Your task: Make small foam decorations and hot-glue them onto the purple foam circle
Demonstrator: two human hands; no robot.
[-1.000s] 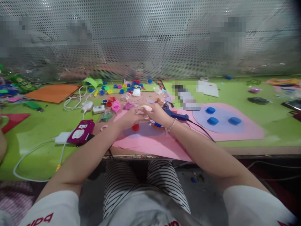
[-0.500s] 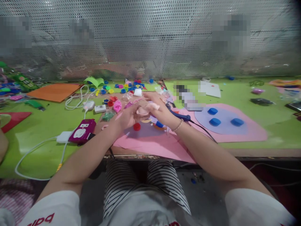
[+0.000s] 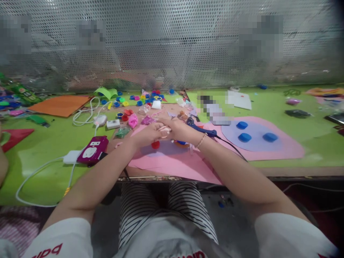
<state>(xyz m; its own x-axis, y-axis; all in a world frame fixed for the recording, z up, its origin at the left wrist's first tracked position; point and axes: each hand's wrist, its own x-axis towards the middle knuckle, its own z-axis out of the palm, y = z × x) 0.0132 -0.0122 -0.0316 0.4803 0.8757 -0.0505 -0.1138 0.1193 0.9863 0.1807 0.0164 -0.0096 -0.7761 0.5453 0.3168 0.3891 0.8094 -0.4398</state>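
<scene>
My left hand (image 3: 149, 134) and my right hand (image 3: 181, 130) meet over the middle of the work area. Between their closed fingers is a pale pink, soft-looking piece (image 3: 165, 132), mostly hidden, so its kind is unclear. A red bottle cap (image 3: 155, 144) lies just below my left hand. Under my right hand a blue cap (image 3: 181, 142) partly shows. Both lie on a pink sheet (image 3: 177, 165) with a lilac piece (image 3: 165, 151) on it. Beside my right wrist, a dark blue tool handle (image 3: 205, 131) trails a black cord.
Right of my arm, blue caps (image 3: 244, 137) rest on a lilac oval on pink card (image 3: 292, 148). A purple power block (image 3: 94, 150) with white cables stands left. Several coloured caps (image 3: 139, 103) lie behind, before a perforated metal panel (image 3: 161, 43). Another person's arm (image 3: 3, 161) shows far left.
My hands have come closer together, and my right hand has moved down toward the left. The pale pink piece is now folded smaller and more covered by fingers.
</scene>
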